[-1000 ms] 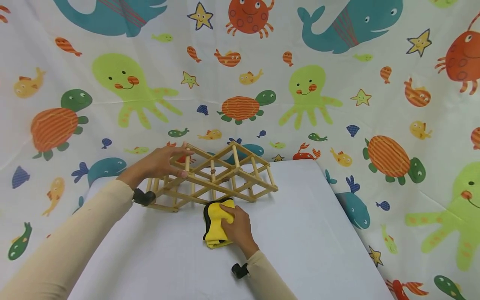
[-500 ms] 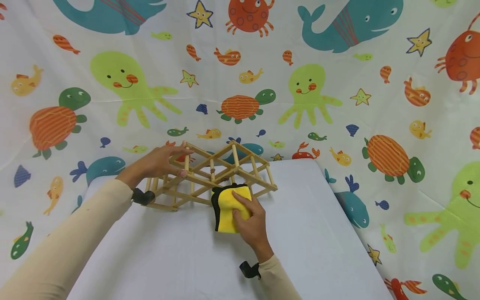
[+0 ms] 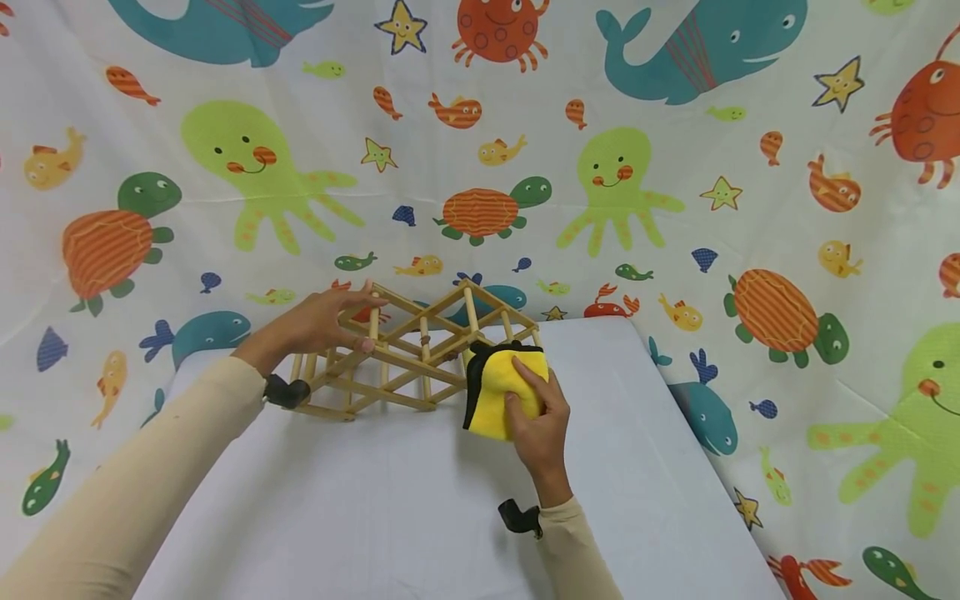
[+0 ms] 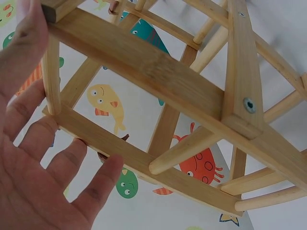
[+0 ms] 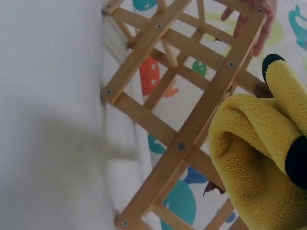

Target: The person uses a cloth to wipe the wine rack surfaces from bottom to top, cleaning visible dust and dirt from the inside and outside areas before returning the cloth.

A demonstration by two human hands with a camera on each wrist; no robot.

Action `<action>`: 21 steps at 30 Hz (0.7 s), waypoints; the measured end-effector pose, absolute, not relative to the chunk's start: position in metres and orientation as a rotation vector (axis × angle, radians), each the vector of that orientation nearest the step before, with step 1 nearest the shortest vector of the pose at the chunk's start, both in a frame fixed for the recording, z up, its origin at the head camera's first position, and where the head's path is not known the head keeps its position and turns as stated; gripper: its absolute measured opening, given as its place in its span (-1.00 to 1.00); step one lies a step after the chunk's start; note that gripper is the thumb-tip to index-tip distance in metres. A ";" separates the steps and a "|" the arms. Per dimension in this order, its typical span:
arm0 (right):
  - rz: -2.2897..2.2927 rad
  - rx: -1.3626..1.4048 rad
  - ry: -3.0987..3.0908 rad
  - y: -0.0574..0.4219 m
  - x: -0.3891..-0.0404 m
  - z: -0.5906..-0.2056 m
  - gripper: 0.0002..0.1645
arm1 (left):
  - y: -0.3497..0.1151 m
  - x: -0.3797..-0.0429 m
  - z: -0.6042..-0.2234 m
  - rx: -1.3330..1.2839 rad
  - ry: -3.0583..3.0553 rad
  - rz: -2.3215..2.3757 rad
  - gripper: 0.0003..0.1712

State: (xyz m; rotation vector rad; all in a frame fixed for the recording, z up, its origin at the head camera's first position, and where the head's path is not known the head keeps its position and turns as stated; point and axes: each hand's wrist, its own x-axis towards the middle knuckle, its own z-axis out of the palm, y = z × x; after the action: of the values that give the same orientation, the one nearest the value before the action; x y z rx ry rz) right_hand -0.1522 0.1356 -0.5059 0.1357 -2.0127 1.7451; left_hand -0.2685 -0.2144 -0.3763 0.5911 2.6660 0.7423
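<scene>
A folding wooden wine rack (image 3: 412, 363) of crossed slats and round dowels stands at the back of the table. My left hand (image 3: 322, 323) holds its upper left part. In the left wrist view, the thumb lies by the near slat and the fingers (image 4: 33, 115) reach round behind a dowel. My right hand (image 3: 543, 429) pinches a folded yellow cloth (image 3: 491, 396) with black edging between thumb and fingers. The cloth overlaps the rack's right part in the head view. From the right wrist, the bunched cloth (image 5: 249, 177) is beside the rack's slats, and my right hand is hidden.
White cloth covers the table (image 3: 360, 500). A curtain (image 3: 660, 50) printed with sea animals hangs right behind the rack and down the right side. Small black cameras (image 3: 287, 392) are strapped to both wrists.
My right hand has lifted the yellow cloth from the rack's lower front edge and carried it up and to the right along the rack. The left hand and rack stay in place.
</scene>
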 end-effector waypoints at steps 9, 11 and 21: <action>1.760 0.082 -1.993 0.141 -0.154 -0.503 -0.37 | -0.214 -0.268 -0.374 0.591 2.663 0.749 -0.03; 1.764 0.108 -2.001 0.137 -0.155 -0.501 -0.37 | -0.214 -0.268 -0.374 0.590 2.661 0.751 -0.03; 1.689 0.226 -2.117 0.086 -0.172 -0.509 -0.31 | -0.212 -0.270 -0.378 0.588 2.652 0.761 -0.02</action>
State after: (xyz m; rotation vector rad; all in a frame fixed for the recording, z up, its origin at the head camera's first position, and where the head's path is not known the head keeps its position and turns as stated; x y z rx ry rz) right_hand -0.1715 0.0858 -0.5087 0.2261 -2.1167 1.6889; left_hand -0.2704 -0.2121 -0.3776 0.5876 2.6517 0.7607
